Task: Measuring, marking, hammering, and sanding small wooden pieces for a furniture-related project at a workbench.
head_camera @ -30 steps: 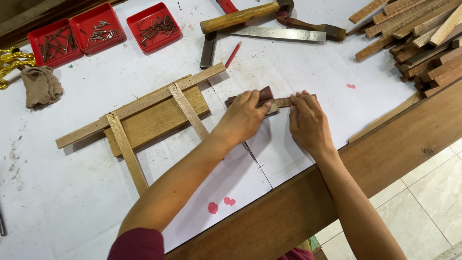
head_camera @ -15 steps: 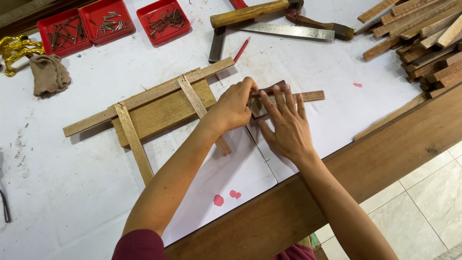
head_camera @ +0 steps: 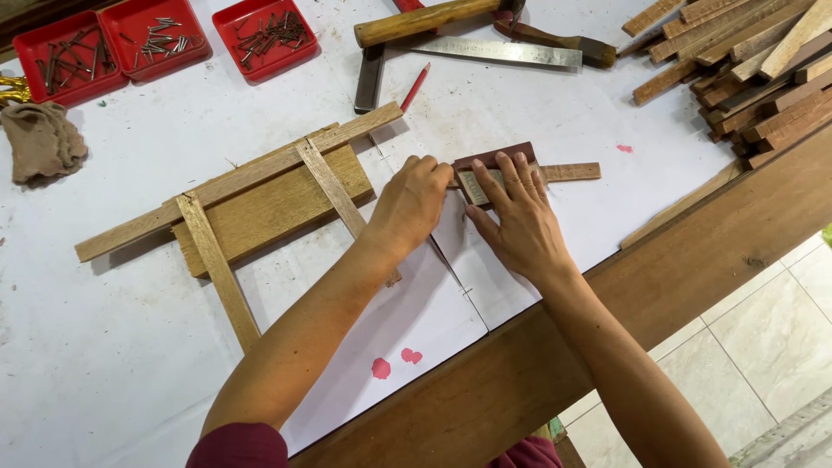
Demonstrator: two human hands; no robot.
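L hand (head_camera: 416,201) curled, fingertips on end of small wood strip (head_camera: 568,172) | R hand (head_camera: 518,217) spread flat, pressing strip + dark red block (head_camera: 492,156) (block under it) onto bench (head_camera: 130,364); wood frame (head_camera: 269,198) just beside, to left; hammer (head_camera: 429,19) further back

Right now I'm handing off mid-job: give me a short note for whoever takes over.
Left hand: fist closed at the left end of the small dark wood block, touching it; what it grips is hidden.
Right hand: fingers spread flat on the block and the thin wooden strip, pressing them to the white table cover.
Slat frame lies left of the hands, untouched. Hammer, red pencil and red nail trays sit at the far edge; loose slats far right.
Done: frame laid out with two cross slats.
Left: strip and block are not yet joined to the frame.
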